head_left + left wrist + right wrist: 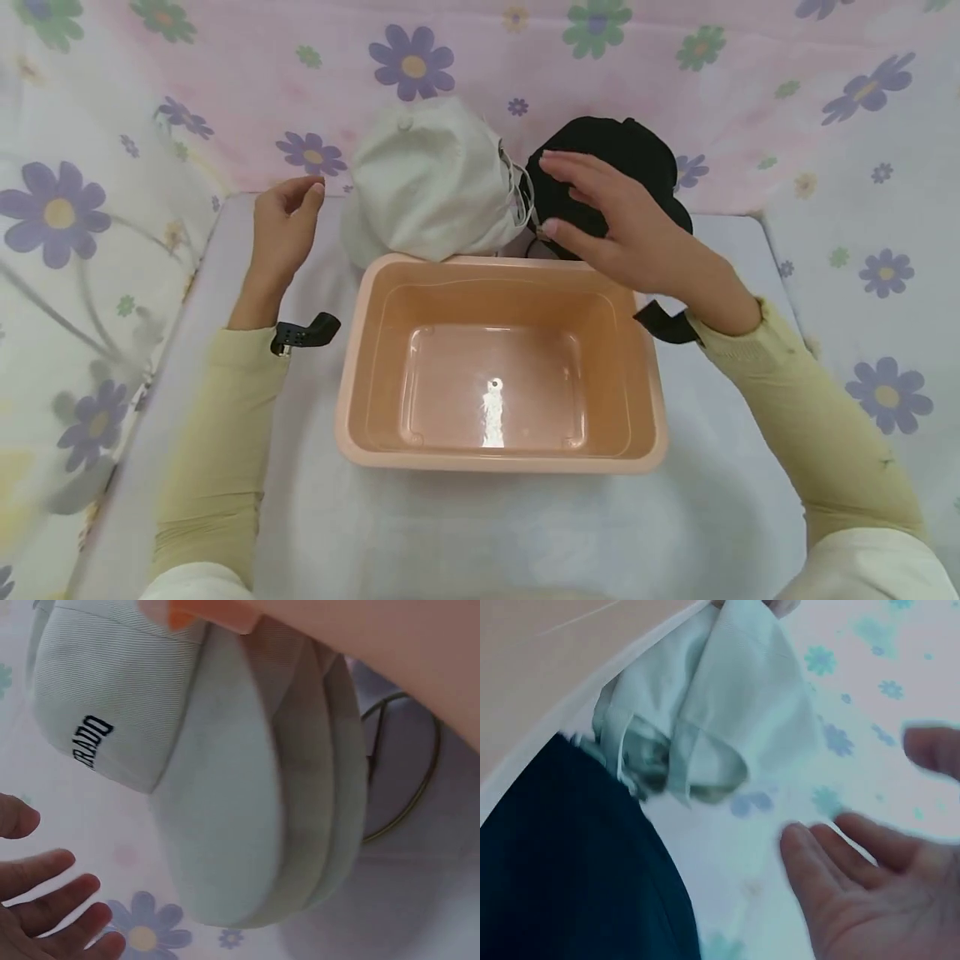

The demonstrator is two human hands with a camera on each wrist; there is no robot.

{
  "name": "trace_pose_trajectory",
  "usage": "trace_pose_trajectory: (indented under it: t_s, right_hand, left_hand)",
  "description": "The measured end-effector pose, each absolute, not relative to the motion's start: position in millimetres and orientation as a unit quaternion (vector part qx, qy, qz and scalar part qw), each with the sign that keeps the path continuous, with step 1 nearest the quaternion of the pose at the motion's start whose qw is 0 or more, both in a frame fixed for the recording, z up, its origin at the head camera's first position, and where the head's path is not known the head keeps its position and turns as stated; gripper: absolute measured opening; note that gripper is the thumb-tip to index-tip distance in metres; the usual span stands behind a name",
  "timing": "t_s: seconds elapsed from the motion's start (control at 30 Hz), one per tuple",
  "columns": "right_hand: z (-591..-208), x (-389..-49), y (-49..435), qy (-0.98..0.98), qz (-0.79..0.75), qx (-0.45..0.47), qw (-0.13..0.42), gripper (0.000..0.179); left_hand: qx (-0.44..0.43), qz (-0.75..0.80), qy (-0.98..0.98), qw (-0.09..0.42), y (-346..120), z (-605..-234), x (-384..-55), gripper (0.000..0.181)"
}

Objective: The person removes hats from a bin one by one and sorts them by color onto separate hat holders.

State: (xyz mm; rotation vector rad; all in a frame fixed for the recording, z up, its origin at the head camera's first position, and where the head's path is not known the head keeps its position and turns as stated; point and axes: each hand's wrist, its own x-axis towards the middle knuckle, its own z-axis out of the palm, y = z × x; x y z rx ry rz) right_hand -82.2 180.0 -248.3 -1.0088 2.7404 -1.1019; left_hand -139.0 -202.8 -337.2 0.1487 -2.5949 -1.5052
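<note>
A stack of off-white baseball caps (431, 179) stands behind the tub, its straps hanging on the right side. Dark lettering marks the front cap (112, 697) in the left wrist view, where several brims (225, 795) lie one behind another. Beside the stack is a black cap (637, 154), partly covered in the head view by my right hand (618, 221). That hand is raised with fingers extended and thumb apart, holding nothing. My left hand (283, 225) is left of the off-white caps, apart from them, with loosely spread fingers (56, 904) and nothing in its grasp.
A peach plastic tub (498, 462) sits in front of the caps, with nothing inside. It stands on a white-covered table (480, 533). Flowered cloth (480, 50) encloses the back and sides. A thin curved wire (431, 765) shows beside the brims.
</note>
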Motion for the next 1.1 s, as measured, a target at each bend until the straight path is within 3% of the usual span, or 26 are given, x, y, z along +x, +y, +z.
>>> trace_pose_trajectory:
  t_s: [0.17,0.47,0.6,0.73,0.93,1.1]
  right_hand:
    - [-250.2,-115.8,156.0,0.868,-0.438,-0.233,0.037,0.042]
    - [-266.0,-145.1,136.5,0.789,-0.559,-0.156,0.200,0.045]
    - [-268.9,-150.0,131.1,0.777,-0.575,-0.138,0.216,0.043]
    - [-268.6,-154.4,125.5,0.766,-0.596,-0.113,0.213,0.036]
    - [-265.6,-165.1,124.1,0.735,-0.627,-0.076,0.246,0.038]
    - [-261.8,-174.3,125.2,0.730,-0.620,-0.041,0.285,0.042]
  left_hand:
    - [0.093,-0.537,-0.839,0.001,-199.8,-357.0,-132.8,0.048]
    - [0.171,-0.634,-0.750,-0.084,-197.9,-379.7,-126.6,0.062]
    - [0.204,-0.658,-0.716,-0.117,-198.7,-386.0,-126.9,0.065]
    - [0.237,-0.707,-0.657,-0.111,-201.6,-388.0,-127.7,0.061]
    - [0.200,-0.885,-0.404,-0.118,-206.3,-390.1,-132.4,0.056]
    - [0.144,-0.895,-0.398,-0.138,-199.5,-391.5,-138.6,0.052]
